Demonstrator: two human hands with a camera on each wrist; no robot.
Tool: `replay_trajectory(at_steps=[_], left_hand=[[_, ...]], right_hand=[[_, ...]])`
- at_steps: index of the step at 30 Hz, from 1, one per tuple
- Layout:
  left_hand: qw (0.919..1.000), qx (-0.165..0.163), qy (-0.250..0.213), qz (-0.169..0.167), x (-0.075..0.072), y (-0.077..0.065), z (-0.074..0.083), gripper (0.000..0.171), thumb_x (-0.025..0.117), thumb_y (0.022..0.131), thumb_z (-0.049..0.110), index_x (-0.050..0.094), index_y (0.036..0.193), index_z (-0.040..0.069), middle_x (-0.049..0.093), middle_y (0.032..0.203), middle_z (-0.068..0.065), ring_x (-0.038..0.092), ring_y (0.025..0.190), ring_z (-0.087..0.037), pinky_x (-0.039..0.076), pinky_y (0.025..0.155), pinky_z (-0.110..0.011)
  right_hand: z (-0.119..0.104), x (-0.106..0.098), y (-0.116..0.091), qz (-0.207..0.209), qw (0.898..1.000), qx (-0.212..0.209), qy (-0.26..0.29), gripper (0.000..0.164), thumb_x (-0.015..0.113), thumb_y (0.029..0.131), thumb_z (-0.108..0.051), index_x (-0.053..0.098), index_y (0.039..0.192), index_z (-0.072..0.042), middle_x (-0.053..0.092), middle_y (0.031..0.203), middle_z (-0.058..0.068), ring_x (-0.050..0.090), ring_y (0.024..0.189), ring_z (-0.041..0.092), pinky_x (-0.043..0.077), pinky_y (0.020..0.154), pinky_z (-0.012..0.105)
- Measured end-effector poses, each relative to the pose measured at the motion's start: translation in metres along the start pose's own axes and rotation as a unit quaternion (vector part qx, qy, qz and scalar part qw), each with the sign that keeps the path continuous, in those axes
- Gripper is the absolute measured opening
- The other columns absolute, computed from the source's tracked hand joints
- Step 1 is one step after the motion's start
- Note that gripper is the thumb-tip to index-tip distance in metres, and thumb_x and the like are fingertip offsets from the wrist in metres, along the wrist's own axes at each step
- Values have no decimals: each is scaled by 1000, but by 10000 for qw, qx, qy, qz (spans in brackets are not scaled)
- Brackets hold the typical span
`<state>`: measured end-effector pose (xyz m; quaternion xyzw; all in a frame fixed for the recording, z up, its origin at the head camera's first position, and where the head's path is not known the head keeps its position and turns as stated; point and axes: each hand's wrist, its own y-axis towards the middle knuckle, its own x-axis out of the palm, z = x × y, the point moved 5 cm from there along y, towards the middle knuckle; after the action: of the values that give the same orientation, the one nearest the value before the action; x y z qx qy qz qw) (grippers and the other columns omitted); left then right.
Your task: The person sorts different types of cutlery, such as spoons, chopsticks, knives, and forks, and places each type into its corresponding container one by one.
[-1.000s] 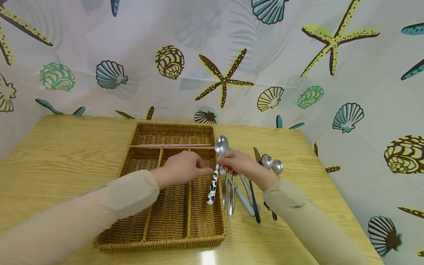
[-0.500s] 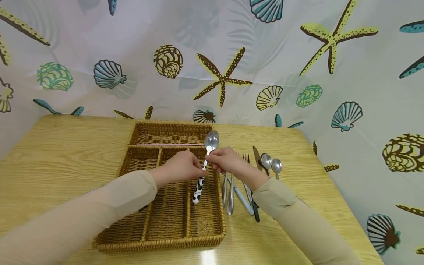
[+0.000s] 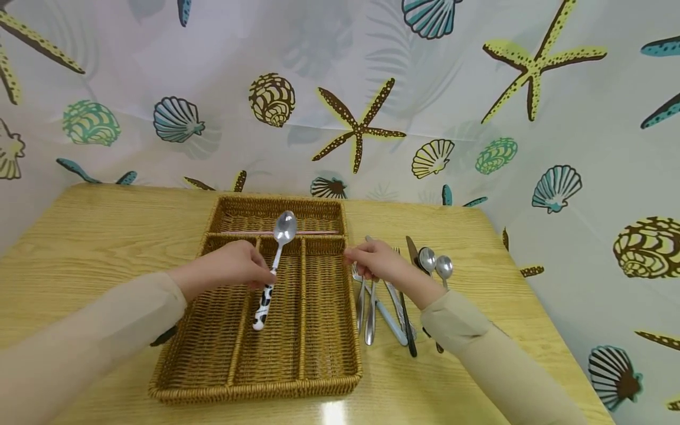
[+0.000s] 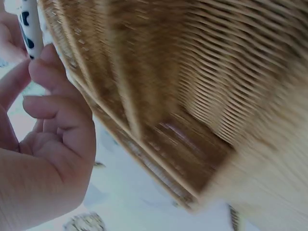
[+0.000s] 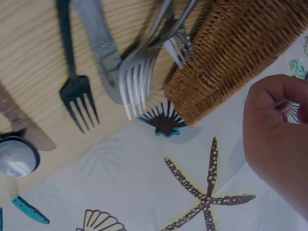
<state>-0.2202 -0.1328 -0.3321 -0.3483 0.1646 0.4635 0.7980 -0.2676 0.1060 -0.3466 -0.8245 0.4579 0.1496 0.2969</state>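
Note:
A spoon (image 3: pixel 285 227) with a black-and-white spotted handle is pinched between the thumb and fingers of my left hand (image 3: pixel 234 265). It is held bowl up, over the middle of a woven wicker tray (image 3: pixel 260 389) with several compartments. In the left wrist view, the spotted handle (image 4: pixel 32 29) rises from the fingertips. My right hand (image 3: pixel 379 262) hovers over the loose cutlery just past the tray's right rim, fingers loosely bent and holding nothing. Forks (image 5: pixel 137 86) lie crossed beneath it beside the tray wall.
Right of the tray lie a light-blue handle (image 3: pixel 392 323), a dark fork (image 5: pixel 77 91), a knife (image 3: pixel 412 248) and small spoons (image 3: pixel 445 267). A thin pink stick (image 3: pixel 319 232) lies in the tray's back compartment. A shell-printed curtain (image 3: pixel 212 71) hangs behind the wooden table (image 3: pixel 122 224).
My right hand brought the spotted spoon left over the tray, where my left hand took its handle. The left hand carried it further left; the right hand let go and moved back right.

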Motion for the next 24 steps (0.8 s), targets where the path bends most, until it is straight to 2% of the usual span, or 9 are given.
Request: replay_trajectory(at_steps=[3, 6, 12, 16, 20, 24], left_hand=[[9998, -99, 44, -149, -6, -8, -20, 26, 65, 85, 24, 66, 65, 8, 59, 58, 4, 43, 54, -9, 42, 60, -29], [9996, -185, 70, -219, -9, -13, -35, 27, 65, 85, 24, 65, 63, 9, 59, 57, 4, 43, 54, -9, 38, 57, -28], [9989, -379, 202, -200, -12, -19, -53, 26, 65, 83, 20, 65, 60, 8, 54, 48, 7, 36, 45, -6, 30, 49, -23], [9981, -355, 505, -74, -8, -17, -58, 28, 65, 79, 15, 63, 53, 8, 49, 41, 9, 35, 38, -4, 29, 45, -19], [9965, -314, 778, 52, -2, -11, -57, 27, 62, 76, 9, 60, 49, 9, 49, 40, 8, 44, 38, -5, 36, 45, -18], [9954, -418, 863, 47, 3, -6, -54, 28, 59, 75, 5, 58, 47, 9, 49, 39, 7, 47, 38, -7, 39, 45, -19]], right_hand=[[8, -7, -1, 94, 9998, 134, 65, 40, 43, 99, -33, 63, 106, 1, 48, 63, -2, 39, 54, 12, 33, 53, 26], [13, -13, -3, 178, 9995, 199, 170, 41, 44, 99, -34, 62, 107, 2, 49, 64, -1, 39, 54, 11, 33, 53, 25], [17, -21, -4, 245, 9994, 168, 165, 42, 42, 100, -33, 61, 107, 4, 48, 64, -3, 38, 54, 10, 34, 53, 24], [17, -23, -5, 271, 9993, 173, 178, 42, 42, 100, -34, 61, 105, 3, 48, 65, -3, 38, 54, 10, 34, 52, 23], [19, -23, -5, 280, 9991, 198, 267, 40, 43, 100, -33, 61, 104, 3, 48, 65, -2, 37, 53, 10, 33, 52, 24], [23, -25, -7, 390, 9982, 288, 342, 39, 43, 100, -32, 61, 102, 2, 47, 62, -3, 38, 53, 10, 33, 53, 25]])
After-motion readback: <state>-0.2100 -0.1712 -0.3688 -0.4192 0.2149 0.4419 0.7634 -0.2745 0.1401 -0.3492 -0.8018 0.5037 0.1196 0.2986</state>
